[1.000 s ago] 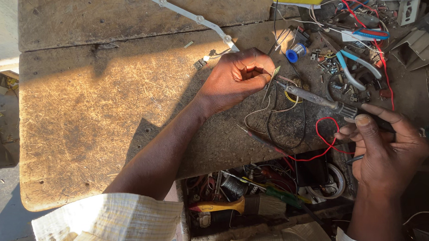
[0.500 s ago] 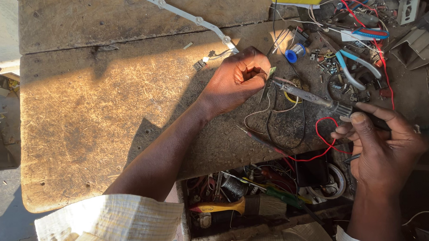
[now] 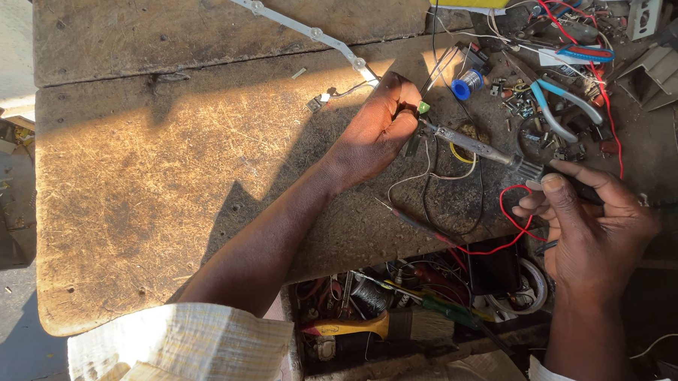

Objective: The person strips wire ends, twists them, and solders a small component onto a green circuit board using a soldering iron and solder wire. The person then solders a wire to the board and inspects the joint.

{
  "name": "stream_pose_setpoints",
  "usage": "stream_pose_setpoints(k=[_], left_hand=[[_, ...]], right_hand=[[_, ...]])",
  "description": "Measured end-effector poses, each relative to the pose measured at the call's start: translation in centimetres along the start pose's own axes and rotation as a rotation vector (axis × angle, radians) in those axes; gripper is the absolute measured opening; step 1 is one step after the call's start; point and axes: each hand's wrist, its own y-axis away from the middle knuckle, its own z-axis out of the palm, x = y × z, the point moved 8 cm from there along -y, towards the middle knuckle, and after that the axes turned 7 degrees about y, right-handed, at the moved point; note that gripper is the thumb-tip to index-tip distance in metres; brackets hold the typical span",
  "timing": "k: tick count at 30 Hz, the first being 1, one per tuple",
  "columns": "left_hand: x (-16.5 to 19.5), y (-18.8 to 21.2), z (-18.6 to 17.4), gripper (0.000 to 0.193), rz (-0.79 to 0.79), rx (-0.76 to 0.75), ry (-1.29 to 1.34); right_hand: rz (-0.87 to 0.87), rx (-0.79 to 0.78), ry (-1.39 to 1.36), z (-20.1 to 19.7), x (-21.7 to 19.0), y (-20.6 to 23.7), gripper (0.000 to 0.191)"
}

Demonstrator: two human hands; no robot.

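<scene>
A worn wooden workbench [image 3: 166, 189], scarred and half in warm sunlight, fills the view; its far right corner is crowded with clutter, and below its near edge an open drawer [image 3: 404, 323] holds tangled wire and a brush with a yellow handle [image 3: 359, 326]. Bare ground shows past the bench on the left.

The right hand [image 3: 592, 230] is closed around the dark handle of a soldering iron [image 3: 480, 144], thumb laid along the top and fingers curled under; the metal shaft runs from that grip up and leftward to its tip at the other hand. The left hand [image 3: 378, 129] is closed in a loose fist, thumb and fingers pinched on something small that the pictures do not show clearly, with a small green part [image 3: 423, 107] just at the fingertips, right where the iron's tip meets them.

Between the two grips, black, white and yellow wires loop on the bench, and a red wire [image 3: 505, 215] curls just under the right hand's fingers. Beyond the iron lie blue-handled pliers [image 3: 557, 104] and a blue solder spool [image 3: 467, 84]. A white strip [image 3: 303, 26] runs away from the left fist across the bench
</scene>
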Motion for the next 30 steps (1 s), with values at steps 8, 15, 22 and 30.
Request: stream_pose_setpoints(k=[8, 15, 22, 30], left_hand=[[0.6, -0.3, 0.2, 0.03, 0.034, -0.017, 0.081], [2.0, 0.0, 0.1, 0.026, 0.051, 0.024, -0.238], [2.3, 0.2, 0.3, 0.023, 0.143, 0.048, -0.305], [2.9, 1.3, 0.2, 0.038, 0.354, 0.106, -0.384]], right_hand=[[0.005, -0.029, -0.059, 0.4, 0.6, 0.0, 0.019], [0.021, -0.022, -0.134, 0.1, 1.2, -0.1, 0.015], [0.021, -0.017, -0.13, 0.2, 1.6, 0.0, 0.015], [-0.005, 0.004, -0.155, -0.9, 1.7, 0.3, 0.012]])
